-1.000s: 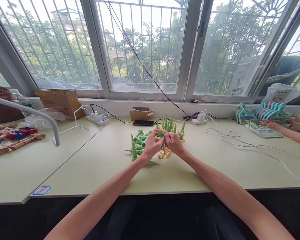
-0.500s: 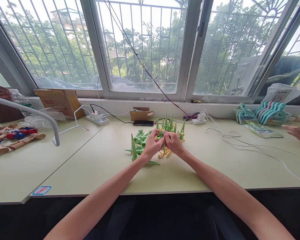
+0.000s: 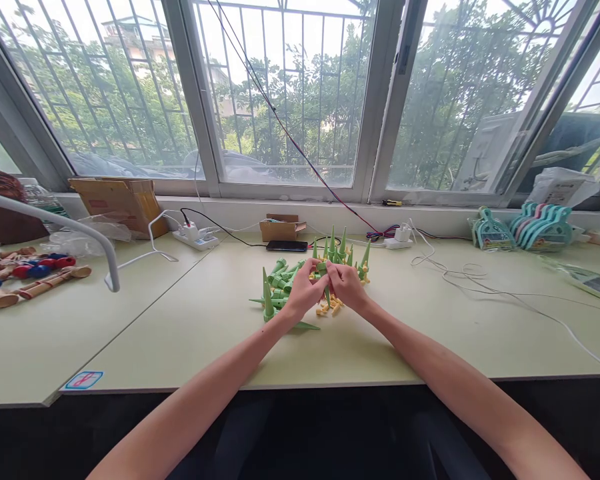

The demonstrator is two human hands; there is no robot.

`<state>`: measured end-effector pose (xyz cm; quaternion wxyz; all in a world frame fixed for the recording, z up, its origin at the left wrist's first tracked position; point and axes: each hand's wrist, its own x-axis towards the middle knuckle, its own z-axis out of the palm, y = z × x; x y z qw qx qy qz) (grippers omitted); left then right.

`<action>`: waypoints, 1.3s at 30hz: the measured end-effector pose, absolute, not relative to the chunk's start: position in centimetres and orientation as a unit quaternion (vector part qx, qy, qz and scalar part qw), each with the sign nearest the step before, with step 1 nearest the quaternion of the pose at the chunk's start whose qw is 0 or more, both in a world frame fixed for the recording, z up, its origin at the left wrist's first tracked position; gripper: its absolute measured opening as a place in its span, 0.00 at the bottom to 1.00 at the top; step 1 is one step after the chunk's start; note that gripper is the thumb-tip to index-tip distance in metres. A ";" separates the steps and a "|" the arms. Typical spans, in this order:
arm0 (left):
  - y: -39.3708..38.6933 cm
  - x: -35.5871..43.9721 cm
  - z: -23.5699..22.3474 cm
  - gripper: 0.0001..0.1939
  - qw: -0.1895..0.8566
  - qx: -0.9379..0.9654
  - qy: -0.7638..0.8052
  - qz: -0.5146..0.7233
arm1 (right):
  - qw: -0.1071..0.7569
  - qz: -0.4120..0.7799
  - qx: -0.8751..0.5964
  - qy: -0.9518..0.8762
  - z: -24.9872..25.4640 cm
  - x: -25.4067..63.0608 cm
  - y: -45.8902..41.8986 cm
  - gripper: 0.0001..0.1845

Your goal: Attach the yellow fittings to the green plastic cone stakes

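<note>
Over the tabletop (image 3: 190,333) we pinched one green plastic spike (image 3: 323,268) between our left hand (image 3: 304,291) and right hand (image 3: 348,285), fingers closed on its wide end; it seemed light, stiff, sharp-tipped.

A green cone spike (image 3: 324,268) is pinched between both hands above a pile of green spikes (image 3: 279,283).

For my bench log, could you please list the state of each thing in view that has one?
left hand: closed on green spike.
right hand: closed on the same green spike.
green spike: held above the table.
green spike pile: loose, some lying, some upright.
phone: flat, screen dark.
small cardboard box: open.
power strip: plugs inserted.
</note>
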<state>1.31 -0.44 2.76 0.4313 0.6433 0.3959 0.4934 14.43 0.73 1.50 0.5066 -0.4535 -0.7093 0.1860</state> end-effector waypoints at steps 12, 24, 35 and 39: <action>-0.4 1.3 2.8 0.12 0.431 0.644 0.399 0.490 | 0.502 0.193 -0.455 -0.710 1.6 14.4 0.7 0.31; -0.4 1.2 2.8 0.13 0.432 0.643 0.394 0.494 | 0.501 0.194 -0.456 -0.709 1.7 14.4 0.6 0.31; -0.5 1.2 2.9 0.12 0.430 0.644 0.395 0.494 | 0.502 0.190 -0.455 -0.710 1.7 14.4 0.6 0.31; -0.6 1.2 3.0 0.12 0.427 0.644 0.399 0.493 | 0.504 0.202 -0.451 -0.708 1.7 14.4 0.6 0.31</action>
